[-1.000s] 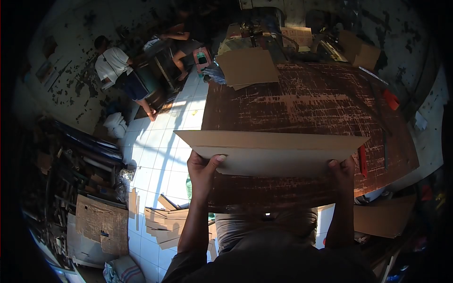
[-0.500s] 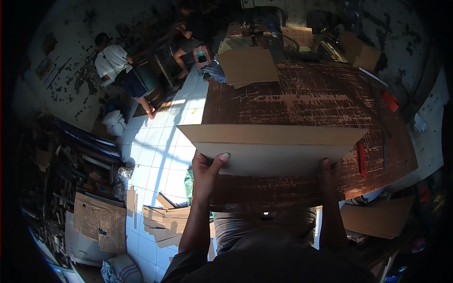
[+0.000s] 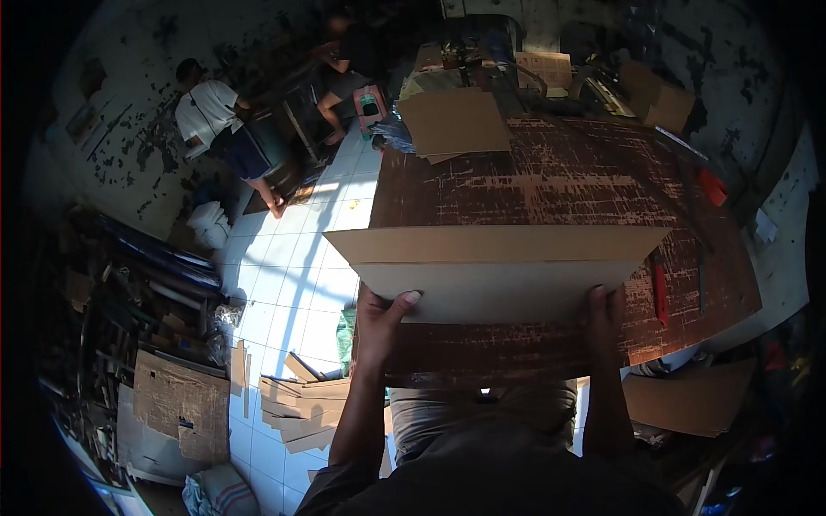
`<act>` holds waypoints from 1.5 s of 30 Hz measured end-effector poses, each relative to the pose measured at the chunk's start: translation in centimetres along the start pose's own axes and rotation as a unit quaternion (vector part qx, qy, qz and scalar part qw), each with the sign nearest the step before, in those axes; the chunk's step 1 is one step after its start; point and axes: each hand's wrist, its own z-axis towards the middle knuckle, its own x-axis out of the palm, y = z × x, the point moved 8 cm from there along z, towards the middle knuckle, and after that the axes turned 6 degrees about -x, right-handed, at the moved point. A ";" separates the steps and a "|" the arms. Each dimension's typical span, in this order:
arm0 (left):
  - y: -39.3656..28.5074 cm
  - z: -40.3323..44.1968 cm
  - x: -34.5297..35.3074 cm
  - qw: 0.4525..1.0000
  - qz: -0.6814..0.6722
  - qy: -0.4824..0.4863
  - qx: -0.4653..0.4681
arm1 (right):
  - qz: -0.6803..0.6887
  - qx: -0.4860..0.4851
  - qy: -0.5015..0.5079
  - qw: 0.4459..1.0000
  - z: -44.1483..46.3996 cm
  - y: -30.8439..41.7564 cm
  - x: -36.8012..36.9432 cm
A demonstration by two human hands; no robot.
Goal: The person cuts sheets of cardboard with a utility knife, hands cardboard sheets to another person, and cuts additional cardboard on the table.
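Note:
A long sheet of cardboard with a crease along its length is held above the near part of the worn brown table. Its far strip is tan and angled against the paler near face. My left hand grips the lower left end, thumb on the near face and fingers hidden behind. At the lower right end my right hand is closed on the same sheet, partly in shadow. To the right of that hand lies a red-handled tool, with a thin dark strip beside it.
Flat cardboard pieces lie at the table's far left, near a cardboard box. Cardboard offcuts litter the tiled floor. Two people are at the back left, one in a white shirt, near a pink stool.
Both hands still hold the cardboard in nearly the same spot. Only a very slight shift of the hands and view shows.

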 end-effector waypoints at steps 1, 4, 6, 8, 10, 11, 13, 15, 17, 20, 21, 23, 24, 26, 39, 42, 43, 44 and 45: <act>-0.3 0.1 0.0 1.000 0.000 0.001 0.000 | 0.000 -0.001 -0.001 1.000 0.4 -0.1 -0.1; -1.4 0.1 0.1 0.999 0.009 0.030 0.016 | 0.013 -0.040 0.011 0.999 1.3 0.4 0.0; -1.2 0.3 0.0 0.999 0.022 0.038 0.010 | 0.007 -0.043 0.010 0.999 1.7 1.1 0.3; -0.1 0.4 -0.3 0.998 0.044 0.034 -0.004 | 0.006 -0.015 0.017 1.000 1.5 -0.5 0.3; 1.0 0.6 -0.9 0.997 0.066 0.030 -0.016 | 0.005 0.010 0.024 1.000 1.4 -1.6 -0.1; 1.5 0.4 -1.2 0.993 0.109 0.048 -0.019 | 0.014 0.016 0.038 0.999 1.2 -1.8 -0.2; 1.7 0.0 -1.9 0.985 0.153 0.068 -0.028 | 0.021 0.027 0.050 0.998 1.0 -1.3 -0.3; 1.0 -0.4 -2.2 0.948 0.306 0.086 0.004 | -0.012 0.067 0.103 0.992 1.0 -0.5 -0.4; 1.8 -0.3 -3.0 0.935 0.344 0.093 -0.006 | -0.069 0.070 0.127 0.987 1.0 -0.7 -1.6; 1.4 -0.6 -2.6 0.920 0.381 0.088 -0.003 | -0.148 0.063 0.158 0.974 1.3 0.4 -1.7; 1.0 -0.7 -2.5 0.921 0.383 0.078 0.009 | -0.171 0.055 0.164 0.970 1.5 1.0 -1.6; 2.3 -0.1 -3.5 0.940 0.336 0.066 0.003 | -0.168 0.072 0.164 0.969 1.6 1.3 -1.8; 2.9 0.2 -4.2 0.956 0.289 0.054 -0.006 | -0.164 0.093 0.165 0.968 1.5 1.3 -1.9; 3.4 0.8 -5.2 0.946 0.317 0.060 0.015 | -0.167 0.089 0.174 0.967 1.8 2.0 -1.5; 3.2 0.5 -5.4 0.963 0.258 0.074 -0.019 | -0.184 0.047 0.173 0.966 1.4 2.3 -1.0; 1.9 0.7 -6.3 0.991 0.123 0.051 -0.015 | -0.178 0.115 0.197 0.957 0.6 2.1 -1.1; 1.5 0.9 -6.4 0.991 0.123 0.052 0.003 | -0.177 0.115 0.199 0.957 0.4 2.0 -1.1; 1.2 1.1 -6.3 0.991 0.124 0.050 0.004 | -0.162 0.136 0.232 0.949 -0.4 1.6 -0.6; 1.0 1.2 -6.4 0.997 0.066 0.016 -0.027 | -0.147 0.156 0.264 0.940 -1.4 1.3 -0.2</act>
